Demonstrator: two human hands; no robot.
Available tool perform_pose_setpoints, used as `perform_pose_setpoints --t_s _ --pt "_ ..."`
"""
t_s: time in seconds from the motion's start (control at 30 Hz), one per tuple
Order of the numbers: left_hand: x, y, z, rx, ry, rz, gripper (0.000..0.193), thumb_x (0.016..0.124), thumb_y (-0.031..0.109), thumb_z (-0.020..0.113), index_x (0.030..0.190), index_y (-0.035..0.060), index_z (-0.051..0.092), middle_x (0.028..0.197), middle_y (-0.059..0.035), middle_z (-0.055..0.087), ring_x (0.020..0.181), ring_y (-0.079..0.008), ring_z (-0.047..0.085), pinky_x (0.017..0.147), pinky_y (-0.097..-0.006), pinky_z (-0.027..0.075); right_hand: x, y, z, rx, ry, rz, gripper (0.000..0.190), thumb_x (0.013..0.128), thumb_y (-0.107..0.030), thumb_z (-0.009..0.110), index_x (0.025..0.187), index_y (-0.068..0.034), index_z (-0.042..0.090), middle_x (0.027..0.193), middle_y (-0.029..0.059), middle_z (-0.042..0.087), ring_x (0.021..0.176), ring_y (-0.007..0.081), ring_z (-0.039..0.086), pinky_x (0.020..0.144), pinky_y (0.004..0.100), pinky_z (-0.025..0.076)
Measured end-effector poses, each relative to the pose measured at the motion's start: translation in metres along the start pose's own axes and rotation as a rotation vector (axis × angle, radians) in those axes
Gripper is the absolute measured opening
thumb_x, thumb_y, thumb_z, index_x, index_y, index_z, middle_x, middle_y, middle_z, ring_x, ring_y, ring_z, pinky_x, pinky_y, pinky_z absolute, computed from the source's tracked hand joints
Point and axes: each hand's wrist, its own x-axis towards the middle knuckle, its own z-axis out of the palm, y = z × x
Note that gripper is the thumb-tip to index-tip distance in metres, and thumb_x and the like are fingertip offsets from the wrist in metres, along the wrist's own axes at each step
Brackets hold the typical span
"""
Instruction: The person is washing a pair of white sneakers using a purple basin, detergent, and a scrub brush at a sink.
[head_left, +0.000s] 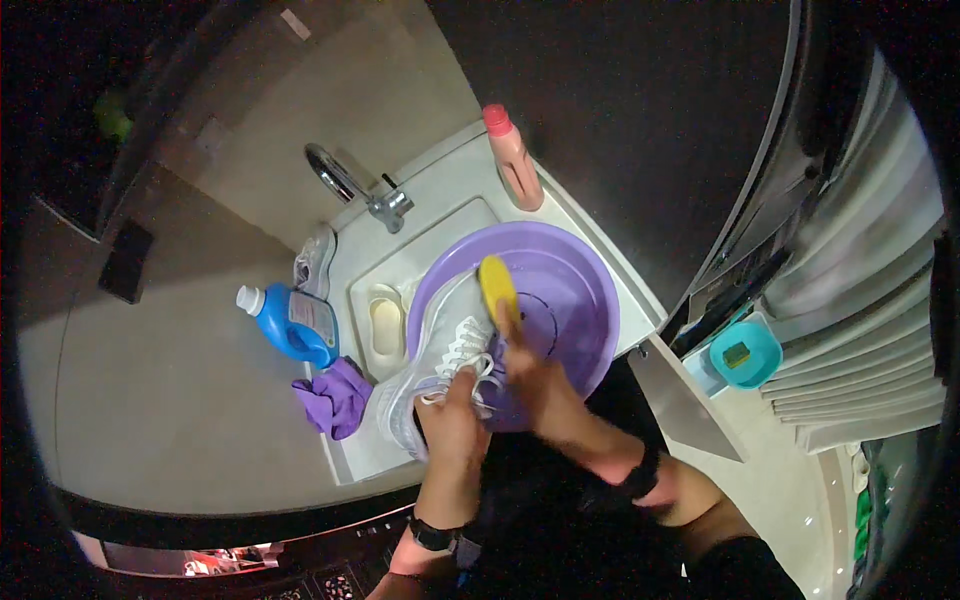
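Observation:
A white lace-up sneaker (451, 316) is tilted over the left side of a purple plastic basin (592, 300). My left hand (454, 424) grips the shoe near its collar and tongue, with the white laces (469, 349) hanging by my fingers. In my right hand (536, 379), slightly blurred, is a yellow-backed brush (496, 285) laid against the side of the toe. Its bristles are hidden. The basin sits partly over a white sink (360, 300). A cream insert or slipper-like shoe (387, 322) lies in the sink, left of the basin.
Left of the sink are a blue detergent bottle (289, 322), a purple cloth (337, 397) and another sneaker (315, 259). A chrome faucet (386, 202) rises behind. One pink bottle (514, 157) stands at the back. To the right, a cabinet door (690, 397) hangs open near a turquoise basin (761, 356).

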Motion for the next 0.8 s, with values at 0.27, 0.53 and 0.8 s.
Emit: perform_pose_setpoints --t_s 0.27,0.53,0.8 --pt "-0.003 -0.009 -0.017 0.622 0.017 0.02 0.022 0.086 0.01 0.062 0.103 -0.0044 0.061 0.085 -0.0083 0.065 0.071 -0.0172 0.062 0.06 -0.0304 0.049 0.012 -0.01 -0.024 -0.105 -0.014 0.098 0.071 0.083 0.006 0.042 0.148 0.001 0.011 0.133 0.0322 0.043 0.102 0.0433 0.058 0.078 0.0402 0.05" --pt "0.004 -0.004 -0.012 0.45 -0.014 0.073 0.019 0.086 0.001 0.057 0.104 -0.0047 0.06 0.089 -0.0085 0.064 0.068 -0.0161 0.059 0.06 -0.0277 0.047 0.002 -0.003 -0.014 -0.114 -0.063 -0.015 0.071 0.083 0.007 0.041 0.148 -0.001 0.012 0.139 0.0281 0.038 0.106 0.0408 0.058 0.083 0.0379 0.05" --pt "0.017 0.014 -0.01 -0.2 -0.077 -0.054 0.033 0.075 -0.011 0.058 0.108 -0.0105 0.057 0.101 -0.0183 0.064 0.091 -0.0289 0.066 0.076 -0.0367 0.055 -0.021 0.012 0.013 -0.131 -0.141 -0.08 0.068 0.085 0.007 0.041 0.147 -0.001 0.015 0.133 0.0303 0.044 0.107 0.0401 0.058 0.084 0.0403 0.049"
